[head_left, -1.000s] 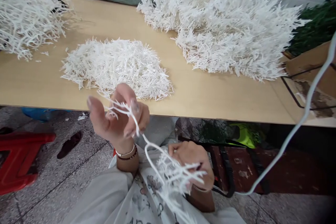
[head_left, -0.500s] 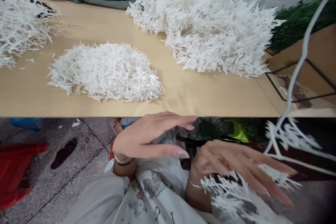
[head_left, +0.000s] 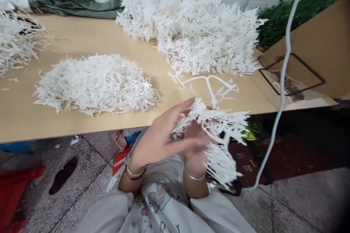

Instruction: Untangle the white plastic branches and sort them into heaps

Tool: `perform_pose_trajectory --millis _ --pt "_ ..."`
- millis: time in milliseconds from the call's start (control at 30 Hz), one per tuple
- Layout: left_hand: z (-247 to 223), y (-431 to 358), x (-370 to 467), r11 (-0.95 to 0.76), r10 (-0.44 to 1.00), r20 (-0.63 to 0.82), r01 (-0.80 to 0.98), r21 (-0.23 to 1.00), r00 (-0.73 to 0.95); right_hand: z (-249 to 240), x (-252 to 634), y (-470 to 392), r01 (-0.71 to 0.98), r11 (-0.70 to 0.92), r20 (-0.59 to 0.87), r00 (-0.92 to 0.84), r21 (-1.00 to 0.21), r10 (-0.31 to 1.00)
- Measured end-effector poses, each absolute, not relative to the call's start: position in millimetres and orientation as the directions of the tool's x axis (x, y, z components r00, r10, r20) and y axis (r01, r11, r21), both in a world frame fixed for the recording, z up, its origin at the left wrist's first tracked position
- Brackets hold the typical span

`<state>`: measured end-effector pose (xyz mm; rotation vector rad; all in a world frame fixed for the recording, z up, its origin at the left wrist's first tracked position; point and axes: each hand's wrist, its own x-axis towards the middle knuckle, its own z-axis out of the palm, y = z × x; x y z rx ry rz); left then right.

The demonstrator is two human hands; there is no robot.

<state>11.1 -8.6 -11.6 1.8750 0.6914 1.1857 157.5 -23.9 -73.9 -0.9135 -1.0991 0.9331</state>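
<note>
Handling white branching sprigs (head_left: 231, 121) over the desk's (head_left: 68, 31) front edge. Left hand (head_left: 157, 136) spread, thumb and fingers parted; right hand (head_left: 194, 157) partly hidden, can't tell grip. Loose hold could drop sprigs; tangled tips could snag the big pile (head_left: 202, 32).

Workshop, long worktable (head_left: 82, 36), heaped white sprigs (head_left: 98, 83)
</note>
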Motion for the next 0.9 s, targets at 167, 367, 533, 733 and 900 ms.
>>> perform_pose_trajectory --millis 167,367,533,733,900 --pt "-13.4 -3.5 9.1 -0.314 0.938 0.33 -0.143 0.939 0.107 -40.5 125.2 -2.5 -0.502 0.413 0.281 0.32 -0.76 0.905" --pt "-16.7 7.6 -12.6 -0.286 0.957 0.288 -0.321 0.903 -0.044 -13.4 117.5 -10.4 -0.623 0.295 0.206 0.213 -0.725 0.955" --pt "-13.6 5.5 -17.2 -0.298 0.954 0.289 -0.31 0.903 -0.077 -9.3 115.6 -13.3 -0.603 0.25 0.311 0.003 -0.757 0.95" --pt "-12.8 0.0 -9.0 -0.377 0.926 0.375 -0.199 0.904 -0.048 -6.9 107.9 -18.5 -0.639 0.251 0.355 -0.037 -0.727 0.934" --pt "-14.0 -4.5 -6.5 -0.276 0.937 0.333 -0.354 0.894 0.11 3.1 106.1 -19.0 -0.616 0.319 0.398 0.011 -0.72 0.917"
